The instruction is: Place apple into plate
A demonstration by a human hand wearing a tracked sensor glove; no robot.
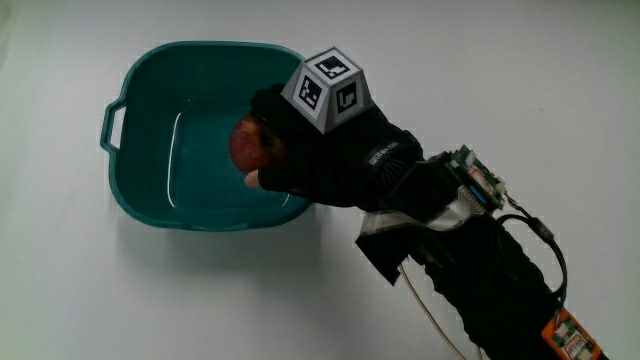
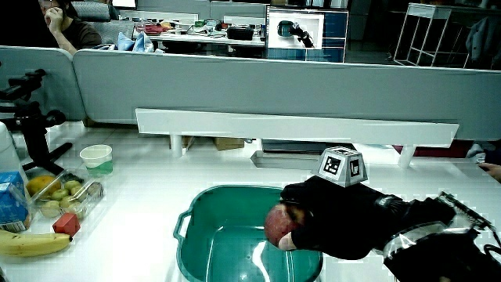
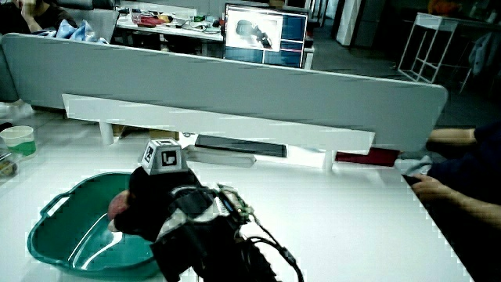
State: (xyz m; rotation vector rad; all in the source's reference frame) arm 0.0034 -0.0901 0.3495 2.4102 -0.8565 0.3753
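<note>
The hand (image 1: 325, 150), in its black glove with the patterned cube (image 1: 328, 90) on its back, is over the teal basin (image 1: 145, 190), with its fingers curled around a red apple (image 1: 252, 142) and gripping it. In the main view the apple sits inside the outline of the basin, above its shiny inner floor, and the thumb shows pale at the apple's lower side. In a side view the apple (image 2: 280, 225) is held above the basin's floor, close to the level of the rim (image 2: 235, 190), and whether it touches the basin cannot be told. The forearm (image 1: 480, 270) reaches in over the basin's rim from the person's side, carrying a small circuit board and wires. The basin has a loop handle (image 1: 112, 125) on one end and stands on the white counter (image 1: 500, 60). In a side view, well apart from the basin toward the counter's edge, lie a banana (image 2: 27, 244), a small red block (image 2: 66, 224), a clear tray of fruit (image 2: 59, 196) and a white cup (image 2: 97, 159). In both side views a low grey partition (image 3: 235, 86) runs along the counter's edge farthest from the person.
</note>
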